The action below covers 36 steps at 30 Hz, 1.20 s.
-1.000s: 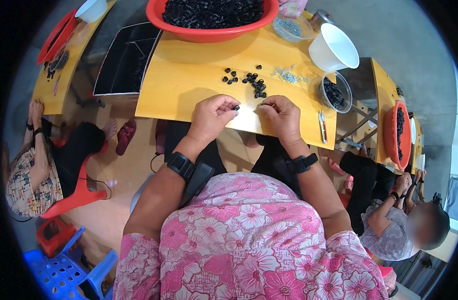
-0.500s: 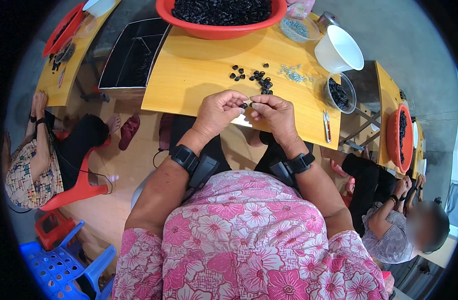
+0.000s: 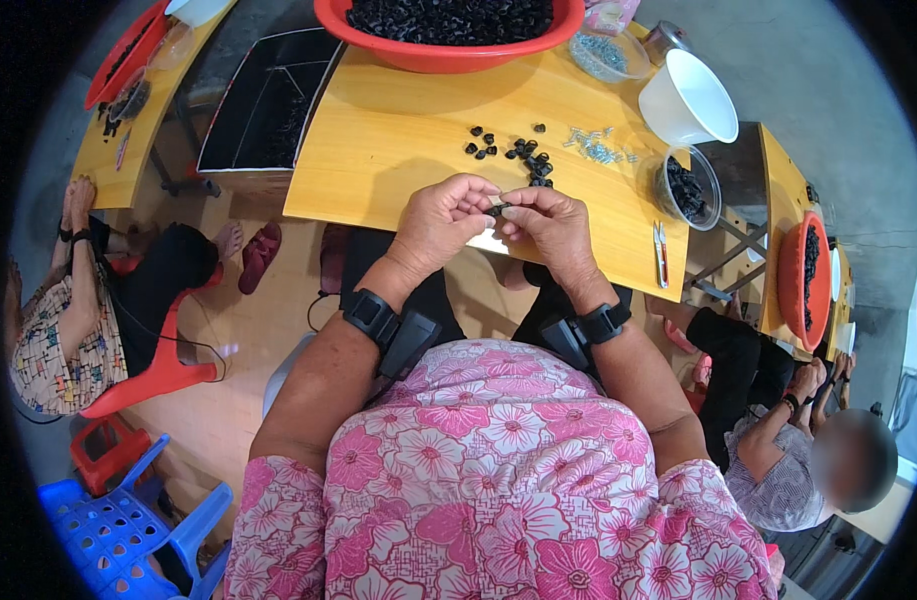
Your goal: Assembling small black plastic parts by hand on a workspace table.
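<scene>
Both hands have risen off the bench (image 3: 398, 150) and met above its near edge: the left hand (image 3: 440, 220) and right hand (image 3: 550, 225) each keep a fingertip grip clamped on one small black part (image 3: 497, 209). The assembling now seems to go on in the air, while the loose black pieces (image 3: 523, 155) lie beyond on the bench, with the red basin (image 3: 378, 35) farthest

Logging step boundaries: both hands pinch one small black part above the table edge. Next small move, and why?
Probably press the small black part together between the fingertips: left hand and right hand both pinch it above the table, clear of the loose black pieces.
</scene>
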Tool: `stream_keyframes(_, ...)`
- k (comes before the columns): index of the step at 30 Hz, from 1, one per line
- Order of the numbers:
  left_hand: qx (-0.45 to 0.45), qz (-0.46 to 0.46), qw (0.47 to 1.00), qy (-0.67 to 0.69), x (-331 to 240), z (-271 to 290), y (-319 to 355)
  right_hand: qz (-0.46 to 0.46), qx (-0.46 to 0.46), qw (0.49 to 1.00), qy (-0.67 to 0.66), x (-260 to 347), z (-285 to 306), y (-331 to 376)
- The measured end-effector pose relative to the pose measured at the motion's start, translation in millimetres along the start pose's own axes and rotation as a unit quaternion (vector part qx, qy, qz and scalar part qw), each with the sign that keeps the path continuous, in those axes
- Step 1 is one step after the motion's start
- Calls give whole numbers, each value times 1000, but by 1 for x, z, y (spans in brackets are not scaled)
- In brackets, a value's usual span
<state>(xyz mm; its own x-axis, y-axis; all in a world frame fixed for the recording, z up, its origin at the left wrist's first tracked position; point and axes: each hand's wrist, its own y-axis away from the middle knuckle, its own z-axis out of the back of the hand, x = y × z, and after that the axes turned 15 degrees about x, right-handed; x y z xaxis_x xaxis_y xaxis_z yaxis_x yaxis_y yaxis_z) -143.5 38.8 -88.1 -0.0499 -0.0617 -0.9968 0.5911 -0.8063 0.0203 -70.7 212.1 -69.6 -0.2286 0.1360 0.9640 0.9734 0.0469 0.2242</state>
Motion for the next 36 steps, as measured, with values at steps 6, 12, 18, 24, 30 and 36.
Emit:
stream_keyframes(6, -4, 4, 1000, -3, -2, -1, 0, 7, -2, 999, 43, 5, -3, 0)
stream_keyframes(12, -6, 3, 1000, -14, 0, 0, 0, 69, 2, 962, 263, 13, -3, 1)
stream_keyframes(18, -15, 0, 1000, -4, 0, -1, 1, 121, -6, 935, 332, 7, -3, 2)
stream_keyframes(24, -21, -22, 1000, 2, 5, 0, 0, 135, -28, 968, 210, 4, -16, 5)
stream_keyframes(30, -21, -17, 999, 21, 5, 0, 0, 143, -20, 975, 167, -2, -15, 2)
stream_keyframes(36, -14, -13, 999, 41, 4, 1, -2, 213, -74, 924, 309, -12, -18, -3)
